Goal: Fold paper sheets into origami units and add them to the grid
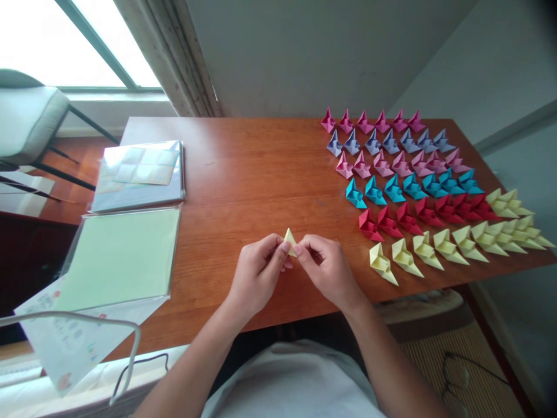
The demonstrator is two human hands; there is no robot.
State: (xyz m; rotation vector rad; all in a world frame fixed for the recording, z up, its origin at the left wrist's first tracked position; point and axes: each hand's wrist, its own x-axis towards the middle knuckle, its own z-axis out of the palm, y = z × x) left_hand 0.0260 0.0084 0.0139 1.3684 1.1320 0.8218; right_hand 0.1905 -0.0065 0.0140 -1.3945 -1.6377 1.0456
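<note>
A small piece of folded pale yellow paper (289, 237) is pinched between both hands above the front middle of the table, its pointed tip facing up and away from me. My left hand (260, 270) grips its left side with thumb and fingers closed. On its right side, my right hand (324, 267) pinches it the same way. The fingers cover the lower part of the paper. To the right of my hands stands a row of pale yellow origami boats (404, 259), the nearest one a little apart from my right hand.
Behind the yellow row are rows of red (408, 220), blue (394, 189), pink (383, 164), purple (373, 143) and magenta boats (364, 123). Light green paper (122, 255) lies at left, with a clear-wrapped pack (104, 188) behind it. A white cable (137, 342) crosses the front left.
</note>
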